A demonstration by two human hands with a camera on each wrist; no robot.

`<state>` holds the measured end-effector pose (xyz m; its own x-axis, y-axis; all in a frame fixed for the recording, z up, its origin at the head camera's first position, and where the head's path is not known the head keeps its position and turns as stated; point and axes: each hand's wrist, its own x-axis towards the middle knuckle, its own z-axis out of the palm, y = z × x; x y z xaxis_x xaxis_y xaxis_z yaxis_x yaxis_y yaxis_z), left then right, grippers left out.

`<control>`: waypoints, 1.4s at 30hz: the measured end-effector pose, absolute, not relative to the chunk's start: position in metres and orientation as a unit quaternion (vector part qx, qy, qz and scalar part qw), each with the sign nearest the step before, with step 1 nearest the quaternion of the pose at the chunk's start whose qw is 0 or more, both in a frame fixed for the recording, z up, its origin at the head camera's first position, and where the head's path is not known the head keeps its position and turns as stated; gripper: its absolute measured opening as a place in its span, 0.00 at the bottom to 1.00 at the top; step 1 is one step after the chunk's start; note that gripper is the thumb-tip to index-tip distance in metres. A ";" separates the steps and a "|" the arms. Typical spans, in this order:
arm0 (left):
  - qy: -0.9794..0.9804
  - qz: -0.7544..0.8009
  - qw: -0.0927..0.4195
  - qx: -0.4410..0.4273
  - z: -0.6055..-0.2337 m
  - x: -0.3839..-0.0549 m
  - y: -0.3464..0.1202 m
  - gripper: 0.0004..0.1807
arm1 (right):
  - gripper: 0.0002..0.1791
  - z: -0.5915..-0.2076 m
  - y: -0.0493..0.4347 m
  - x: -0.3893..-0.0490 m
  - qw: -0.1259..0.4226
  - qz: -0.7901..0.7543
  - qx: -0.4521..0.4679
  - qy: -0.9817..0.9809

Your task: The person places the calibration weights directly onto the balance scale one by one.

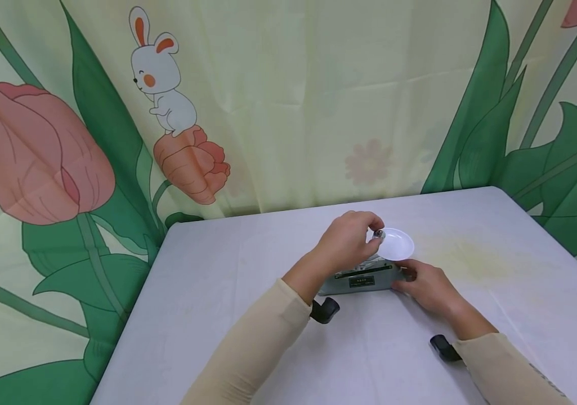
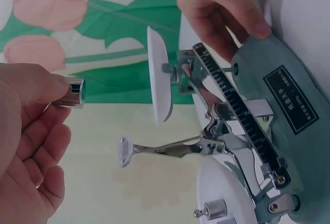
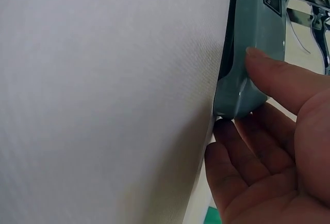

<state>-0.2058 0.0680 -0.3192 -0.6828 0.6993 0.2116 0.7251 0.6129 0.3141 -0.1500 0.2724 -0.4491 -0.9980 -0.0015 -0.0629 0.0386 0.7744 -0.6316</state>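
A grey-green table balance stands on the table, with a ruled beam and white pans. Between thumb and forefinger my left hand pinches a small shiny metal cylinder. In the head view the cylinder overlaps the left edge of the right pan; in the left wrist view a gap separates it from that pan. A knobbed metal weight sits on the other pan. My right hand holds the right end of the balance's base, thumb in front, fingers behind.
A white cloth covers the table. Behind it hangs a curtain printed with tulips and a rabbit. Black wrist mounts jut out beneath both forearms.
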 end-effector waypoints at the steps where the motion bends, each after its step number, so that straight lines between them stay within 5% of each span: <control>1: -0.898 -0.185 0.040 -0.398 -0.319 -0.207 0.070 0.13 | 0.33 -0.449 0.273 -0.150 0.030 -0.336 0.011 0.941; 9: -0.911 -0.136 0.056 -0.384 -0.321 -0.213 0.088 0.11 | 0.33 -0.449 0.274 -0.150 0.029 -0.335 0.010 0.942; 24: -0.947 -0.099 -0.012 -0.305 -0.332 -0.214 0.115 0.11 | 0.33 -0.449 0.273 -0.151 0.035 -0.334 0.015 0.942; 42: -0.954 -0.066 -0.013 -0.293 -0.346 -0.217 0.124 0.12 | 0.33 -0.447 0.274 -0.149 0.026 -0.328 0.006 0.944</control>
